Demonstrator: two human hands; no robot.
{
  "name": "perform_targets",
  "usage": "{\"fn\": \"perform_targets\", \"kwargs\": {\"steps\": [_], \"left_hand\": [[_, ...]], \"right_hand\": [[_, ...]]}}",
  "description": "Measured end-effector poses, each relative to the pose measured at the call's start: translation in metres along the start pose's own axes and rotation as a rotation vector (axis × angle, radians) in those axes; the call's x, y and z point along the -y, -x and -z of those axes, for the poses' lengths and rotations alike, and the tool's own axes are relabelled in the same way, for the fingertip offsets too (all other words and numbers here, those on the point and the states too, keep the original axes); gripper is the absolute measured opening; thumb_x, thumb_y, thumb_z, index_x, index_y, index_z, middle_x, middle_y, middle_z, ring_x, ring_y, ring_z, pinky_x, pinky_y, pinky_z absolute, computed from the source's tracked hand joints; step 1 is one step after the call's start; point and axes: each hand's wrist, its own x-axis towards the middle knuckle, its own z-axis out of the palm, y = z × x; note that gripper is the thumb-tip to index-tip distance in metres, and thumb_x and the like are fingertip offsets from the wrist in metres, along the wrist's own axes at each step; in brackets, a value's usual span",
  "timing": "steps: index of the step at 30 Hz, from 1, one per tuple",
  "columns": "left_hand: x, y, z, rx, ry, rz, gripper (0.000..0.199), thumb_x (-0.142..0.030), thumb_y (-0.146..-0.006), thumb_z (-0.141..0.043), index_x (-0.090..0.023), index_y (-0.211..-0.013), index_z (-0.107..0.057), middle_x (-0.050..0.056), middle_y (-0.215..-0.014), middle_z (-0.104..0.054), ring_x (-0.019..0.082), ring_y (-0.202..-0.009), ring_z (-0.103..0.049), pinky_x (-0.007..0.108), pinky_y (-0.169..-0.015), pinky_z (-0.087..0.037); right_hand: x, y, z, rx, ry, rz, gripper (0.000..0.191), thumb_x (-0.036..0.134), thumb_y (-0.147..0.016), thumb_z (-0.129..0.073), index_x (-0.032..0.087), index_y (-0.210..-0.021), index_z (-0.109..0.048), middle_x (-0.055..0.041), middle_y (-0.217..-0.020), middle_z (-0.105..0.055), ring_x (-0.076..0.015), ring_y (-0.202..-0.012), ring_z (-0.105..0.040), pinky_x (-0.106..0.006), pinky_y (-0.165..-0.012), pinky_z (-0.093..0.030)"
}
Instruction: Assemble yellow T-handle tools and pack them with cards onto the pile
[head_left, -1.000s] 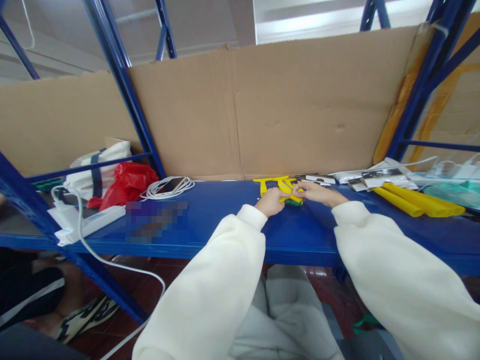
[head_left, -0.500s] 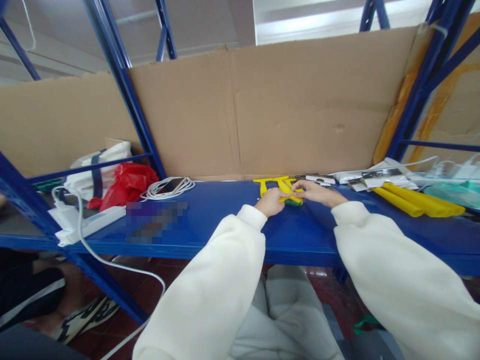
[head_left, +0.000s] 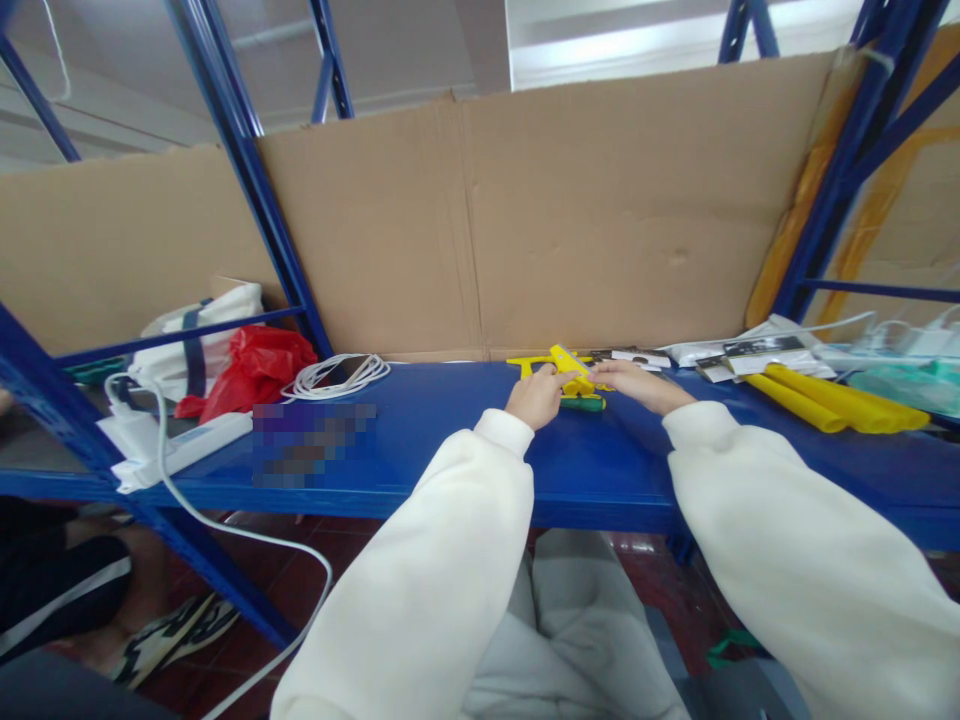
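Observation:
Over the middle of the blue shelf, my left hand (head_left: 535,396) is closed on a yellow plastic piece (head_left: 568,361) with a flat, wide end, possibly a scraper head. My right hand (head_left: 628,382) meets it from the right, fingers pinched at its side; whatever small thing lies between those fingertips is too small to make out. Below the piece, a green-handled tool (head_left: 584,404), perhaps a screwdriver, lies on the shelf. A second yellow plastic piece (head_left: 526,361) rests just behind my left hand, partly hidden by it.
Yellow tubes (head_left: 847,400) and white packets (head_left: 765,350) lie to the right. A coiled white cable (head_left: 337,378), a red plastic bag (head_left: 259,362) and a power strip (head_left: 199,440) are on the left. Cardboard (head_left: 600,210) walls off the back. Another person's leg (head_left: 67,590) shows lower left.
The held yellow piece has been tilted up, its wide end now raised toward the back. My left hand has shifted slightly, uncovering more of the green handle. My right fingers are drawn closer together.

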Motion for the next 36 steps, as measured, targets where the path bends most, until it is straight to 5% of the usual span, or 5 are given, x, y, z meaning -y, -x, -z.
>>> {"fn": "perform_targets", "kwargs": {"steps": [10,20,24,31,36], "left_hand": [[-0.0049,0.0028,-0.002,0.089,-0.139,0.03,0.064,-0.009,-0.092,-0.044,-0.035,-0.15,-0.037,0.012,-0.133,-0.052,0.024,-0.104,-0.066,0.036,-0.086,-0.054],[-0.0057,0.0041,0.0028,0.032,-0.081,0.036,0.065,-0.006,-0.09,-0.042,-0.034,-0.149,-0.039,0.013,-0.15,-0.038,0.025,-0.107,-0.066,0.039,-0.09,-0.055],[-0.0057,0.004,0.0045,0.024,-0.064,0.042,0.064,-0.007,-0.091,-0.043,-0.033,-0.149,-0.041,0.013,-0.155,-0.032,0.026,-0.112,-0.065,0.039,-0.091,-0.054],[-0.0039,0.0031,0.0013,0.011,-0.032,0.053,0.065,-0.007,-0.091,-0.042,-0.032,-0.151,-0.038,0.012,-0.15,-0.042,0.025,-0.111,-0.065,0.04,-0.095,-0.052],[-0.0015,0.0011,-0.0014,-0.067,0.087,0.058,0.062,-0.007,-0.091,-0.043,-0.029,-0.15,-0.041,0.012,-0.139,-0.055,0.025,-0.116,-0.061,0.039,-0.1,-0.048]], "right_hand": [[0.0007,0.001,-0.0032,-0.036,-0.068,-0.024,0.021,0.039,-0.067,-0.069,0.018,-0.07,-0.069,-0.002,-0.076,-0.07,-0.0189,-0.079,-0.06,-0.03,-0.081,-0.045],[0.0028,0.0034,-0.0037,0.021,-0.352,-0.046,0.032,0.046,-0.061,-0.076,0.02,-0.077,-0.068,-0.005,-0.097,-0.072,-0.0203,-0.095,-0.063,-0.028,-0.079,-0.047],[0.0026,0.0051,-0.0026,0.048,-0.391,-0.009,0.04,0.051,-0.056,-0.081,0.019,-0.076,-0.067,-0.0029,-0.088,-0.071,-0.0183,-0.087,-0.062,-0.029,-0.08,-0.047],[0.0028,0.0065,-0.0016,0.015,-0.352,0.025,0.046,0.059,-0.053,-0.082,0.02,-0.072,-0.067,-0.0014,-0.08,-0.069,-0.0185,-0.083,-0.063,-0.031,-0.079,-0.048],[0.0048,0.0064,0.0009,-0.021,-0.307,0.035,0.05,0.067,-0.063,-0.075,0.02,-0.078,-0.07,-0.0079,-0.095,-0.073,-0.0237,-0.099,-0.065,-0.032,-0.081,-0.05]]}}
